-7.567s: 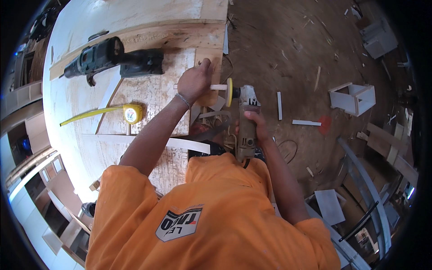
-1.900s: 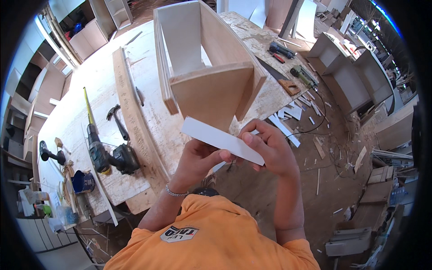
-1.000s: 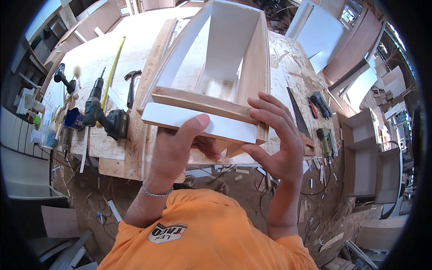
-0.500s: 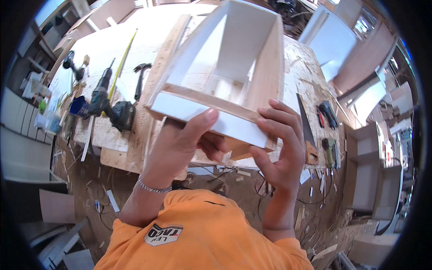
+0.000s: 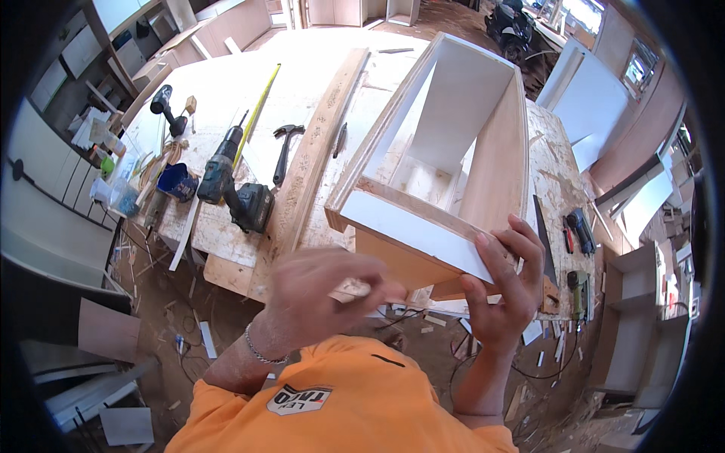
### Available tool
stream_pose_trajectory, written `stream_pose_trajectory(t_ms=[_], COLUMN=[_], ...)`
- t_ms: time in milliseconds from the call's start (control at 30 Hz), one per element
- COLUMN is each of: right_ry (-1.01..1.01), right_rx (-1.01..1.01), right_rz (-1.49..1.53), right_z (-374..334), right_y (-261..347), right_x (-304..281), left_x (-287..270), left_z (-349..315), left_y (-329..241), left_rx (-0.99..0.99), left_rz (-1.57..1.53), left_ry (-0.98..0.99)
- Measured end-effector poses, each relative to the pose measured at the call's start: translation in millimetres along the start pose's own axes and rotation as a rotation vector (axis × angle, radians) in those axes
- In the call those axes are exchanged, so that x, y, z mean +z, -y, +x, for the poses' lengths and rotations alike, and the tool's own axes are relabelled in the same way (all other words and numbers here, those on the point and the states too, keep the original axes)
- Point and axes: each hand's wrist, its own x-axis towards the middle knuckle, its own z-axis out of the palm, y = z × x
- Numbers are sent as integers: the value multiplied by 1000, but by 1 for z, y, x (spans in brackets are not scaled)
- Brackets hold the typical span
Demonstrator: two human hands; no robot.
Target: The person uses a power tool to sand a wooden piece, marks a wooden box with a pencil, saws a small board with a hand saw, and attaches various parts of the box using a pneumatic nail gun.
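An open wooden box frame (image 5: pixel 423 233), drawer-like, with white inner faces and a white strip along its near edge, stands tilted over the workbench. My right hand (image 5: pixel 507 279) is closed on its near right corner, fingers over the white strip and thumb lower on the front. My left hand (image 5: pixel 321 291) is off the box, just below its near left corner. Motion smears its curled fingers, and a pale patch shows between them that I cannot make out.
On the workbench (image 5: pixel 249 98) lie a cordless drill (image 5: pixel 230 185), a claw hammer (image 5: pixel 284 155), a yellow tape measure blade (image 5: pixel 260 113), a long wooden board (image 5: pixel 317 151) and a blue cup (image 5: pixel 178 182). At right are a handsaw (image 5: pixel 550 294) and a green power tool (image 5: pixel 579 294). Wood scraps litter the floor.
My left hand has let go of the box's near edge and moved down toward me. My right hand stays on the corner. The view has shifted, showing more of the bench's far side.
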Motion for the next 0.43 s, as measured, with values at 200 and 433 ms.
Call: stream_pose_trajectory(t_ms=[200,433], right_ry=[-10,-54], right_rx=[5,-13], right_rz=[-21,26], right_z=[-2,-7], right_y=[-2,-5], right_x=[-1,5], left_x=[-22,-6], left_z=[40,39], left_y=[52,85], left_rx=[275,320], left_rz=[336,-41], left_ry=[-241,-169])
